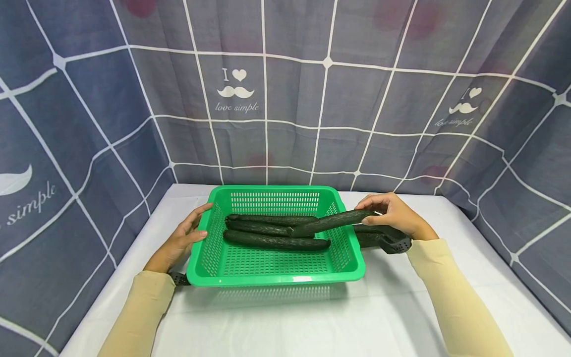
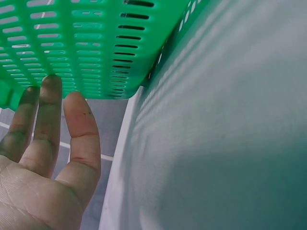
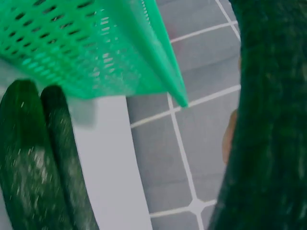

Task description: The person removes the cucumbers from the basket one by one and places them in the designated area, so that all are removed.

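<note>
A green plastic basket [image 1: 276, 280] with slotted walls stands on the table. Inside it lie three dark green cucumbers, the nearest cucumber [image 1: 276, 241] running along the middle of the floor. My right hand [image 1: 392, 215] grips another cucumber [image 1: 332, 221] by its right end, above the basket's right rim. That cucumber slopes down to the left, its far end over the others; it fills the right side of the right wrist view [image 3: 273, 124]. At the basket's left wall, my left hand [image 1: 180, 243] touches the rim with fingers fairly straight, also seen from the palm side [image 2: 48, 158].
Right of the basket, partly beneath my right hand, two more cucumbers [image 3: 29, 153] lie side by side on the white tabletop [image 1: 267, 327]. A grey checked curtain [image 1: 294, 99] hangs behind the table and along both sides. Each wrist wears a black strap [image 1: 394, 244].
</note>
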Demonstrator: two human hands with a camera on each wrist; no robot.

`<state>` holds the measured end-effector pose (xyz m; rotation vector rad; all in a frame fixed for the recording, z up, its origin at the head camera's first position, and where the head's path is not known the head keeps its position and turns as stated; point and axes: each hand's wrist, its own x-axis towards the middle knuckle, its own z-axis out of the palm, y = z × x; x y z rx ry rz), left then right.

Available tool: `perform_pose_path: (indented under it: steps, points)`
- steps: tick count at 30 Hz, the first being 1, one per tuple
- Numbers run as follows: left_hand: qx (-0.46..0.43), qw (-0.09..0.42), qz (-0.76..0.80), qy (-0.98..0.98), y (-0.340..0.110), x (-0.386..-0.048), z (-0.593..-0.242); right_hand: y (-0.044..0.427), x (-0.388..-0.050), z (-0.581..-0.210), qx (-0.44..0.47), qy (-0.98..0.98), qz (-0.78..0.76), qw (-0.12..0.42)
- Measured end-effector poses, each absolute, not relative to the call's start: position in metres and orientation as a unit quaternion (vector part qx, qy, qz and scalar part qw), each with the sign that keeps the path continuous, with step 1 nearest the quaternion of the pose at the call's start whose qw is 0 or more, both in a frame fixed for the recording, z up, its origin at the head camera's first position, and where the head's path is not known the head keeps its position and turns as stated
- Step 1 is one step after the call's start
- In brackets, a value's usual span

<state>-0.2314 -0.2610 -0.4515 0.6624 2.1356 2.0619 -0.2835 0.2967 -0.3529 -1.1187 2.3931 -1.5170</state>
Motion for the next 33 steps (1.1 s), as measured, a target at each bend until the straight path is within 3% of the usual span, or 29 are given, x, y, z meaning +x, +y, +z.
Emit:
perform_pose_path:
  steps: [16, 33]
  points:
    - [0.221, 0.042, 0.681, 0.697, -0.260, -0.232, -0.453, 0.332, -0.277, -0.374, -0.360, 0.783, -0.504, 0.051]
    - [0.217, 0.046, 0.679, 0.700, -0.261, -0.232, -0.452, 0.365, -0.263, -0.372, -0.312, 0.813, -0.491, 0.037]
